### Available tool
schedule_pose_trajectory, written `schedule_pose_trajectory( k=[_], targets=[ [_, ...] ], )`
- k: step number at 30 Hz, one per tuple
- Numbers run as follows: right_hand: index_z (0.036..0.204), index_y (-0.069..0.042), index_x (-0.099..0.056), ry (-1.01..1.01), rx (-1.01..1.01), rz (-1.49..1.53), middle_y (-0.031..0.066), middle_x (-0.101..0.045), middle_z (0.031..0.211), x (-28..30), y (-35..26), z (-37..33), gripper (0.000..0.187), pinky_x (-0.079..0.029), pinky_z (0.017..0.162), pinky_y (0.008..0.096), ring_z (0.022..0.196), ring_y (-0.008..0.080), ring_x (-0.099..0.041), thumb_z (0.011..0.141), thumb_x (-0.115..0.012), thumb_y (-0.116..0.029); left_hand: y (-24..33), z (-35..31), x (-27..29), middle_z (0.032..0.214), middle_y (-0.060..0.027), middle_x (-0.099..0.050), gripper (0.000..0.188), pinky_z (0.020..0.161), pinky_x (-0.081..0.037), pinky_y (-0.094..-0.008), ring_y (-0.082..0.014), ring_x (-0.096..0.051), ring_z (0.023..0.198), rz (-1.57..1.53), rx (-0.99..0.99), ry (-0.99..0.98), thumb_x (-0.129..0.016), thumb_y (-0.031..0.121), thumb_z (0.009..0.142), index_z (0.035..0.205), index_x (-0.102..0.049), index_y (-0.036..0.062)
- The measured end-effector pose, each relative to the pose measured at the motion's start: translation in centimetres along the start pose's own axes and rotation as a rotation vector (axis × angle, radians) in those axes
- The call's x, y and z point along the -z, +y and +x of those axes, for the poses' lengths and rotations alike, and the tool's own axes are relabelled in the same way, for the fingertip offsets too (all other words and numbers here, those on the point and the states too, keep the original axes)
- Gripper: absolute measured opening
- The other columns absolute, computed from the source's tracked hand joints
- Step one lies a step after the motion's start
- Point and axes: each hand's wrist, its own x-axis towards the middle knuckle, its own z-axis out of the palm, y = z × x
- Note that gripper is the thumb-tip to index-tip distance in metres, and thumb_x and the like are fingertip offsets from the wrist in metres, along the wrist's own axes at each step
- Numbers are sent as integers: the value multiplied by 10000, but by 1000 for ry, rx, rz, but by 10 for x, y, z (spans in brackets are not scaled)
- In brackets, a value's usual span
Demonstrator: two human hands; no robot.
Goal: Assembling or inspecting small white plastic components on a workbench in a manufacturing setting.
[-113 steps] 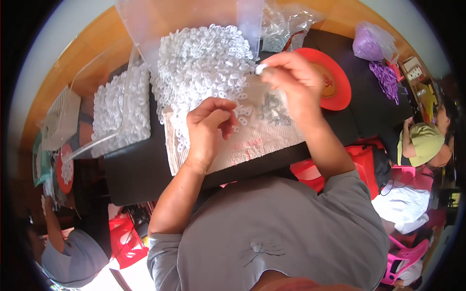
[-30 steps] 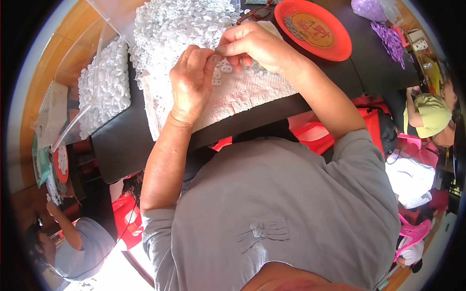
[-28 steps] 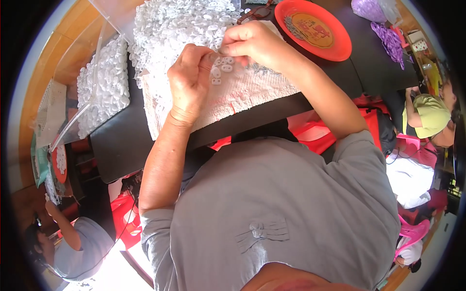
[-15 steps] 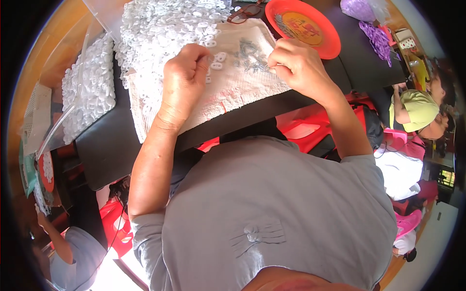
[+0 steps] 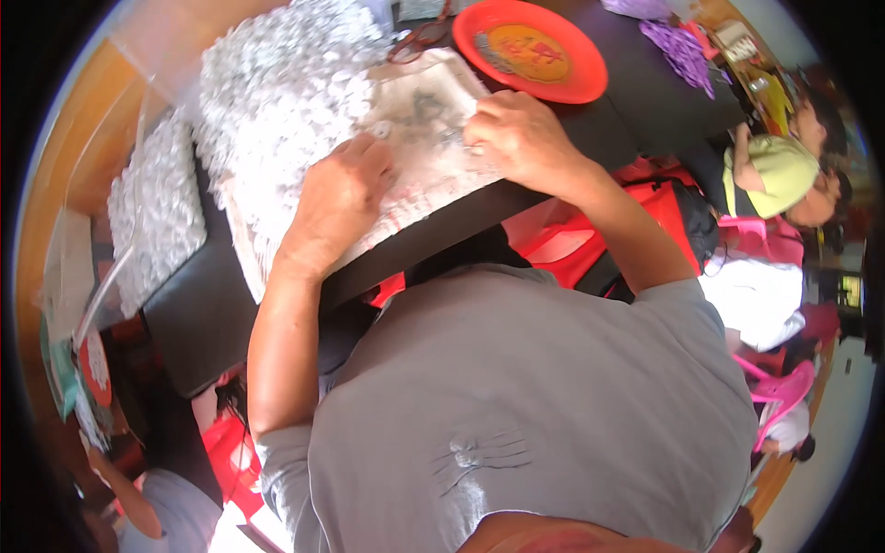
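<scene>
My left hand (image 5: 341,201) is closed, its fingers curled over the near part of a pale towel (image 5: 426,189), right beside a big heap of small white plastic pieces (image 5: 277,88). Whatever its fingertips hold is hidden by the hand. My right hand (image 5: 524,140) is pinched at the towel's right side, next to a loose scatter of small grey metal pieces (image 5: 426,106). Anything in that pinch is too small and blurred to make out. The two hands are apart, with bare towel showing between them.
Behind my right hand sits a red plate (image 5: 583,76) with grey bits on it. Brown-framed glasses (image 5: 417,41) lie by the heap. More white pieces (image 5: 159,217) fill a transparent container at left. Purple material (image 5: 680,55) lies at far right. A person (image 5: 779,166) sits at right.
The view has shifted, so the table and plate appear further left. My left hand sits a little lower over the towel, and the loose white pieces beside it are now mostly hidden or blurred.
</scene>
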Motion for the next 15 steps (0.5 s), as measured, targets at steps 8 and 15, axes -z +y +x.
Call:
schedule_pose_trajectory(
  k=[8,15],
  targets=[
    [815,-91,-584,-101,-46,-124,58,-570,873,-2,-8,-1,94,-408,745,384,901,261,-567,728,-609,-68,11,5,2,808,-162,-561,87,635,-470,-405,-373,-579,732,-120,107,68,-576,-48,794,845,-553,19],
    [817,-72,-576,-31,-30,-178,72,-576,874,-8,-16,-4,107,-407,742,391,886,270,-568,721,-616,-99,10,7,-4,779,-142,-545,118,647,-469,-347,-291,-569,690,-171,64,161,-563,-79,801,884,-580,4]
  ],
)
